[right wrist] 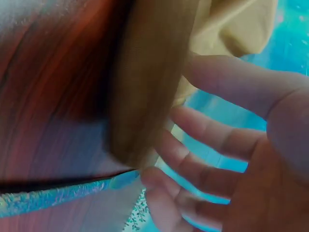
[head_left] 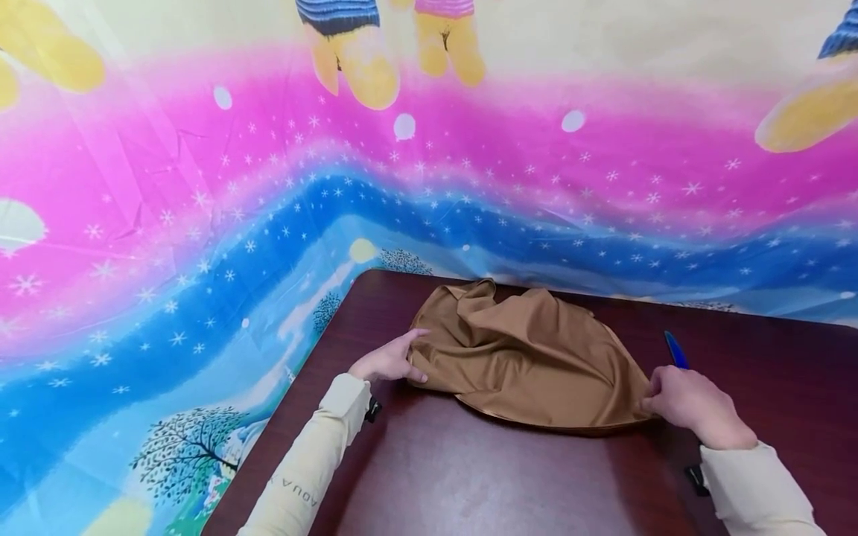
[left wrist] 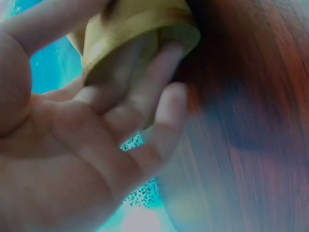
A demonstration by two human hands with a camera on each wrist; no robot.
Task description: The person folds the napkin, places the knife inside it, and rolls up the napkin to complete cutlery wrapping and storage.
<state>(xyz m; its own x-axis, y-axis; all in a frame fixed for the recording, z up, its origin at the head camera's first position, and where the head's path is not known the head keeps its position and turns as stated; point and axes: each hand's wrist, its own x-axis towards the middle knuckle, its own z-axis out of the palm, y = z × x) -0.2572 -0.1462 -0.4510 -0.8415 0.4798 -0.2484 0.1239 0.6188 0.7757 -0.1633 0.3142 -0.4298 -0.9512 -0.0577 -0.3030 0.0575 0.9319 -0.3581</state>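
Note:
A rumpled brown cloth with a stitched hem lies bunched on the table. Its left edge is held by my left hand; in the left wrist view several fingers reach in under the hemmed edge, with the thumb on the other side. My right hand pinches the cloth's right corner between thumb and fingers. The right wrist view shows a blurred fold of the cloth beside those fingertips. Which layers each hand holds cannot be made out.
A blue pointed object lies on the table just beyond my right hand, partly hidden by it. The dark reddish-brown table has a rounded far-left corner. A printed pink and blue curtain hangs along its back and left sides.

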